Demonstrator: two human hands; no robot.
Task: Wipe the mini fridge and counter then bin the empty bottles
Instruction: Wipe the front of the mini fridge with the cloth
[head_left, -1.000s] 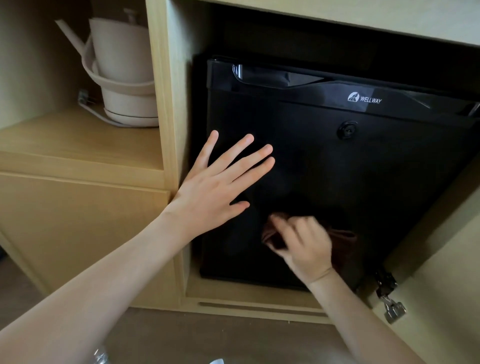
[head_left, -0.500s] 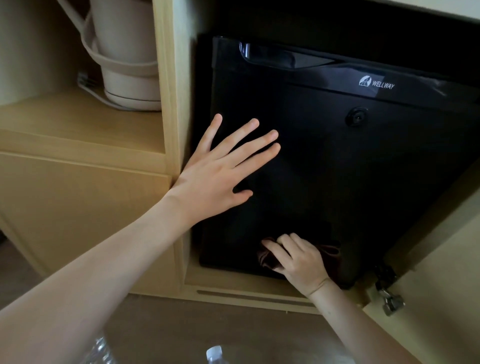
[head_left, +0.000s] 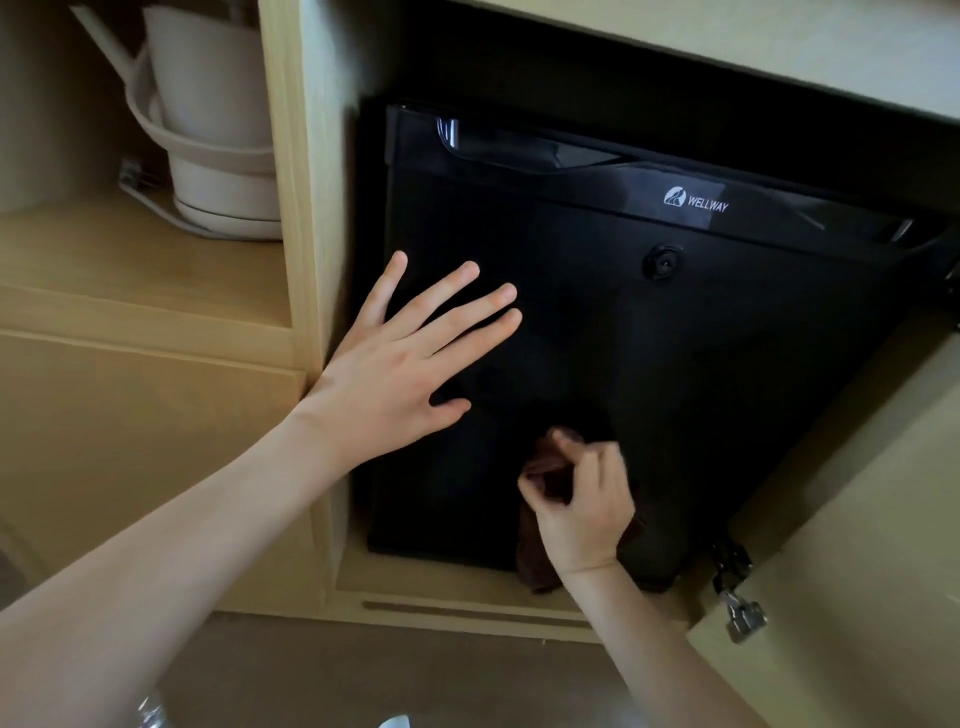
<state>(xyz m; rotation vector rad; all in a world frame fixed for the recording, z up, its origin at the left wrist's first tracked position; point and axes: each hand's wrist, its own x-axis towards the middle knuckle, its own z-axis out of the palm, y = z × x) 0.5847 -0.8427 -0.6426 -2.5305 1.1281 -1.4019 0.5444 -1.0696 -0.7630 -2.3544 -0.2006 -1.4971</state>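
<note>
A black mini fridge (head_left: 701, 332) with a closed door sits in a wooden cabinet niche. My left hand (head_left: 405, 364) lies flat on the left part of the door, fingers spread. My right hand (head_left: 582, 509) is closed on a dark brown cloth (head_left: 535, 561) pressed against the lower part of the door; the cloth hangs below the hand to the niche floor. At the bottom edge of the view, the clear shoulder of one plastic bottle (head_left: 150, 714) and the cap of another bottle (head_left: 395, 721) just show.
A cream electric kettle (head_left: 213, 130) with its base and cord stands on the wooden shelf (head_left: 114, 270) to the left. The opened cabinet door (head_left: 857, 597) with a metal hinge (head_left: 737, 613) stands at the right. A wooden upright (head_left: 296, 208) separates shelf and fridge.
My right hand dropped with the cloth to the door's bottom edge, then came back up a little. The left hand stayed flat on the door. The view shifted slightly.
</note>
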